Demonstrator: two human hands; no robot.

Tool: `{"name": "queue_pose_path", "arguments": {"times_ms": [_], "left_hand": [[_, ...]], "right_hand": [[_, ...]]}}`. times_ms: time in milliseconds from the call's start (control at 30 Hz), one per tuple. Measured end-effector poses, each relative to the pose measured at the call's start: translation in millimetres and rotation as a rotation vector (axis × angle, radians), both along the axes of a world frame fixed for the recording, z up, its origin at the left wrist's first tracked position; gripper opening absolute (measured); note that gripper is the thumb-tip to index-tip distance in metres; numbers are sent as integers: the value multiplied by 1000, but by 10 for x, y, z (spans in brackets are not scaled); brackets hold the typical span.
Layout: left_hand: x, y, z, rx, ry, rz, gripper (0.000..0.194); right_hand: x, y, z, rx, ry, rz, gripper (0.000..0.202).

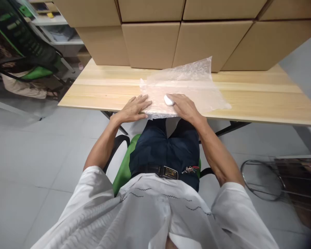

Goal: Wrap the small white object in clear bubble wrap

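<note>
A clear bubble-wrap sheet [186, 86] lies on the light wooden table [103, 90] near its front edge. My left hand [133, 109] rests flat, fingers apart, on the sheet's near left corner. My right hand [182, 105] presses down on the sheet's front part. A small white oval object [168, 100] sits at the fingertips of my right hand, on the sheet; I cannot tell whether the fingers grip it.
Stacked cardboard boxes [150, 45] line the back of the table. A green and black chair [28, 58] stands at the far left. A round metal stool frame [261, 180] is on the floor at the right. I sit on a green chair [123, 166].
</note>
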State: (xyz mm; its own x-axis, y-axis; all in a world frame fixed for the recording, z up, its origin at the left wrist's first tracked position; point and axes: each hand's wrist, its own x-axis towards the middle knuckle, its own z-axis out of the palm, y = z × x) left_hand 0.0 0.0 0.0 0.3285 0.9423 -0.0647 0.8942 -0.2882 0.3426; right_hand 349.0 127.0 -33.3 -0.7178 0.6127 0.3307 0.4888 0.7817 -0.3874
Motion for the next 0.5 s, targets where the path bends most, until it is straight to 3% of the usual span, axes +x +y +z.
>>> {"name": "queue_pose_path", "arguments": {"times_ms": [233, 400, 500], "left_hand": [[-56, 2, 16, -19, -64, -15, 79], [-250, 37, 88, -62, -206, -106, 80], [-292, 27, 66, -32, -308, -42, 85]], "right_hand": [[-120, -58, 39, -3, -47, 77, 80], [-226, -13, -16, -30, -31, 91, 87], [-268, 14, -30, -50, -30, 62, 88]]}}
